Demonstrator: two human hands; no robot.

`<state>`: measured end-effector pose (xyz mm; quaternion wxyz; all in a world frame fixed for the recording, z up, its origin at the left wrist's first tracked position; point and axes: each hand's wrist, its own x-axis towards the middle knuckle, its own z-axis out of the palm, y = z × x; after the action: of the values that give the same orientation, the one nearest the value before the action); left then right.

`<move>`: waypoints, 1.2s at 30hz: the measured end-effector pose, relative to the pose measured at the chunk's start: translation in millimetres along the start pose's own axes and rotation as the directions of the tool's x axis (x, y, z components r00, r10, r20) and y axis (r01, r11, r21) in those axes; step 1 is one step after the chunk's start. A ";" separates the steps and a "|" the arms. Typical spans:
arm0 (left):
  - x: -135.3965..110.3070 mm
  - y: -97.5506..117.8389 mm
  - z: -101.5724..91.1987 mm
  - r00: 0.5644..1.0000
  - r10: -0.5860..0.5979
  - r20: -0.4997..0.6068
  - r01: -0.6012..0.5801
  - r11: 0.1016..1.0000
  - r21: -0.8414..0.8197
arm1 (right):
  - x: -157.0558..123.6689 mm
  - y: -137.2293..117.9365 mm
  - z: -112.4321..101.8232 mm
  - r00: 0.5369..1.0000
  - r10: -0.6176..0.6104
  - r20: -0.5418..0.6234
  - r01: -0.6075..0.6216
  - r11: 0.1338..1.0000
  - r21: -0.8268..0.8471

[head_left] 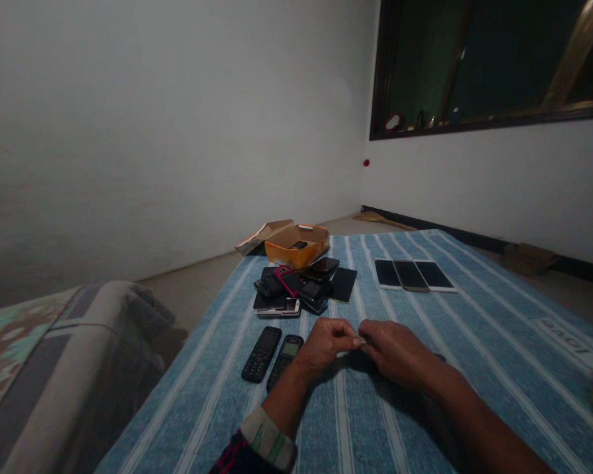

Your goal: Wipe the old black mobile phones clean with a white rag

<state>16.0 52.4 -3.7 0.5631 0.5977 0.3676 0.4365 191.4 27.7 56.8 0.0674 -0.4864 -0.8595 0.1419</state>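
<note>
My left hand [326, 345] and my right hand [398, 352] meet fingertip to fingertip low over the blue striped cloth [474, 342]. Both are pinched closed on a small pale thing [360, 340] between them, too small to name. A dark object pokes out from under my right hand at its right side. Just left of my left hand lie two black keypad phones [271, 354] side by side. Beyond my hands sits a pile of dark phones [301, 288], one with a pink case.
An open orange cardboard box [296, 245] with a dark item inside stands at the cloth's far edge. Three flat smartphones [414, 274] lie in a row at the back right. A rolled mattress or cushion [79, 355] lies at the left. White walls and a dark window [489, 59] stand behind.
</note>
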 end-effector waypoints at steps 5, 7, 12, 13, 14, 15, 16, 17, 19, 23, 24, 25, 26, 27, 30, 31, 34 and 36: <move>-1.2 5.9 4.7 0.999 0.014 -0.040 -0.016 0.999 -0.047 | -1.0 -0.1 -1.3 1.000 -0.005 0.008 0.005 1.000 0.029; -1.5 7.1 5.4 0.999 0.010 -0.039 -0.013 0.997 -0.070 | -0.7 1.2 -1.2 1.000 -0.011 0.014 0.010 0.999 0.041; -3.0 8.7 3.9 0.999 -0.050 -0.014 0.049 0.995 -0.087 | -0.3 3.1 -2.6 0.999 -0.027 0.043 0.027 0.999 0.019; -3.3 8.4 3.2 0.998 -0.062 -0.009 0.061 0.995 -0.077 | -0.5 2.6 -3.4 0.999 -0.020 0.050 0.019 1.000 0.003; -3.5 7.7 2.4 0.997 -0.072 -0.001 0.072 0.995 -0.064 | -0.7 1.7 -4.3 0.998 -0.011 0.057 0.012 1.000 -0.015; -3.6 6.7 1.6 0.997 -0.081 0.009 0.082 0.996 -0.046 | -0.9 0.7 -5.1 0.998 -0.003 0.062 0.005 0.999 -0.032; -3.6 5.3 0.7 0.996 -0.091 0.020 0.092 0.995 -0.027 | -1.2 -0.4 -5.8 0.998 0.003 0.066 0.000 0.999 -0.049; -3.6 3.8 -0.2 0.994 -0.101 0.033 0.101 0.995 -0.010 | -1.4 -1.4 -6.3 0.997 0.007 0.071 -0.002 0.998 -0.063; -3.4 0.9 -1.6 0.991 -0.115 0.062 0.115 0.993 0.005 | -1.9 -2.8 -6.8 0.997 0.011 0.078 -0.004 0.996 -0.089; -3.5 -0.1 -2.8 0.987 -0.122 0.107 0.123 0.992 0.002 | -3.5 -4.0 -7.9 0.994 0.022 0.102 -0.010 0.992 -0.122; -3.5 0.8 -2.7 0.987 -0.120 0.111 0.121 0.993 -0.004 | -4.1 -4.4 -8.6 0.994 0.020 0.105 -0.007 0.993 -0.119; -3.5 1.8 -2.3 0.987 -0.115 0.111 0.118 0.993 -0.016 | -4.7 -4.9 -9.5 0.994 0.016 0.106 -0.004 0.994 -0.112; -3.5 2.9 -1.7 0.988 -0.110 0.108 0.113 0.993 -0.029 | -5.2 -5.4 -10.4 0.994 0.009 0.105 0.002 0.995 -0.102; -3.4 3.9 -1.0 0.989 -0.103 0.102 0.107 0.993 -0.039 | -5.7 -5.9 -11.2 0.995 0.002 0.104 0.007 0.996 -0.092; -2.9 6.2 2.2 0.995 -0.082 0.061 0.085 0.995 -0.054 | -6.8 -6.8 -13.5 0.995 -0.011 0.098 0.018 0.998 -0.065; -2.7 6.8 3.4 0.996 -0.077 0.048 0.080 0.995 -0.064 | -7.1 -6.8 -14.2 0.995 -0.014 0.099 0.020 0.998 -0.056; -2.6 8.4 5.7 0.996 -0.078 0.037 0.082 0.989 -0.120 | -8.1 -6.9 -16.4 0.994 -0.023 0.104 0.026 0.999 -0.030; -2.9 9.0 5.5 0.995 -0.089 0.053 0.096 0.984 -0.150 | -8.7 -7.4 -17.5 0.994 -0.033 0.107 0.036 0.999 -0.024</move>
<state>19.7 46.9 5.0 0.6352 0.5451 0.3475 0.4227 194.3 19.8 75.9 0.0177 -0.4640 -0.8720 0.1552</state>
